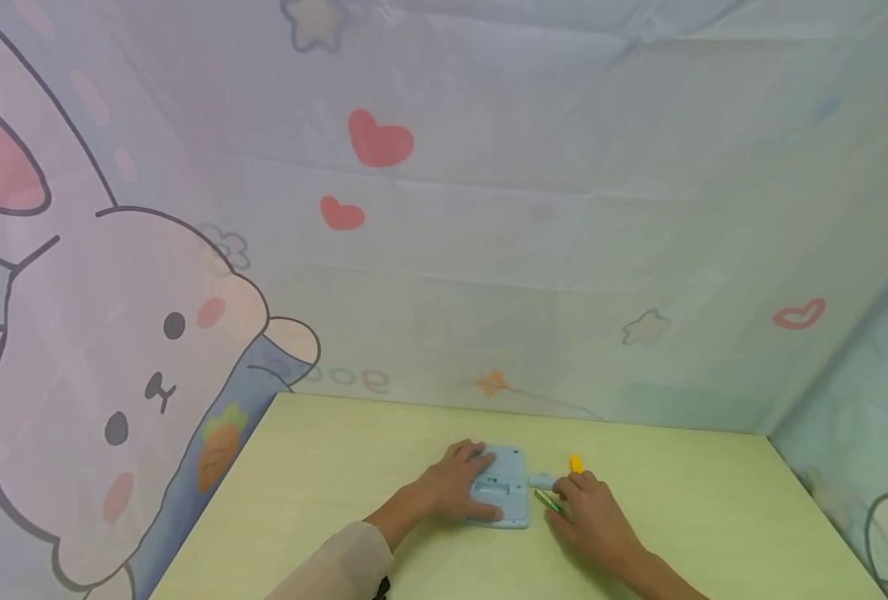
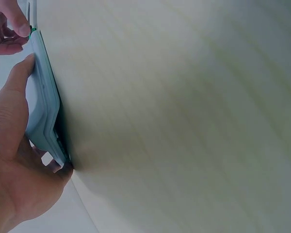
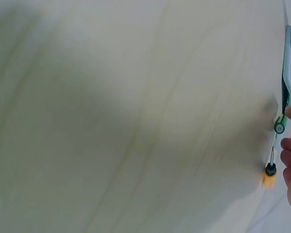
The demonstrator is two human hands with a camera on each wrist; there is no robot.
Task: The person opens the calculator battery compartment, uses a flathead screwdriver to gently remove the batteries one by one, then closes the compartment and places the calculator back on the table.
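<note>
Light-blue device lies on the pale yellow-green worktop, about midway between its left and right edges; a recess shows in its upper face. Left hand: thumb and fingers spread wide, resting over the device's left part, thumb towards the side away from the worktop's far edge; light sleeve on that arm. Right hand: fingers bent, gap between thumb and index narrow, located on the side of the device facing the worktop's right edge. Green battery lies at its thumb and index; a fingertip appears to touch it in the right wrist view, but cannot tell whether it is pinched. Small light-blue piece sits just beside the device, its other end meeting or hidden by the right index finger. Screwdriver with yellow handle, dark collar and metal shaft: handle points towards the worktop's far edge, remainder hidden behind the right hand in the head view. Printed backdrop rises behind the far edge.
</note>
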